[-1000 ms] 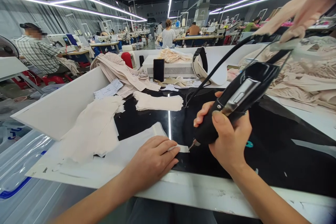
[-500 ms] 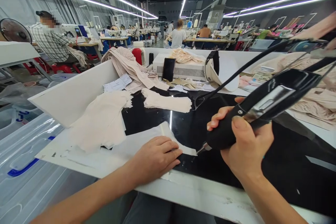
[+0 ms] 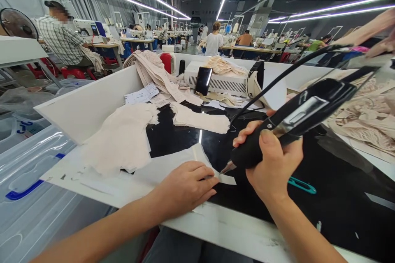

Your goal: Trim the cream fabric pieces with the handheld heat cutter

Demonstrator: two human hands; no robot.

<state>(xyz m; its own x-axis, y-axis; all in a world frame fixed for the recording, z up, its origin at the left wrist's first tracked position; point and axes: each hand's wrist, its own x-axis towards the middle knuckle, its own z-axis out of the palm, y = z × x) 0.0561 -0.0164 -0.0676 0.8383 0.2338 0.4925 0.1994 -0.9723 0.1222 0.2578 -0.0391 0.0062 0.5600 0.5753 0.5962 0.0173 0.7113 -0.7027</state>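
My right hand [image 3: 274, 164] is wrapped around a black corded power tool [image 3: 296, 119] with a pointed metal tip. The tip [image 3: 227, 167] touches the narrow end of a thin white fabric piece [image 3: 175, 163], and a short strip of it [image 3: 227, 179] extends past the tip. My left hand [image 3: 188, 185] lies on that fabric with fingers stretched out, fingertips close to the tip. Behind my hands are a stack of cream fabric pieces [image 3: 123, 135] and a smaller cream stack [image 3: 202, 118]. A teal loop-shaped item [image 3: 302, 185] lies right of my right wrist.
The black work surface [image 3: 333, 197] has a white border. Along the back are a phone [image 3: 203, 81], a white vented box [image 3: 222, 80], a red thread cone [image 3: 166, 63] and fabric heaps. Clear plastic bins [image 3: 33, 197] stand at left. Another person's hand [image 3: 381, 45] reaches in at upper right.
The tool and my right hand have moved left along the fabric's narrow end, nearer my left fingertips. The teal item has come into fuller view. My left hand has barely shifted.
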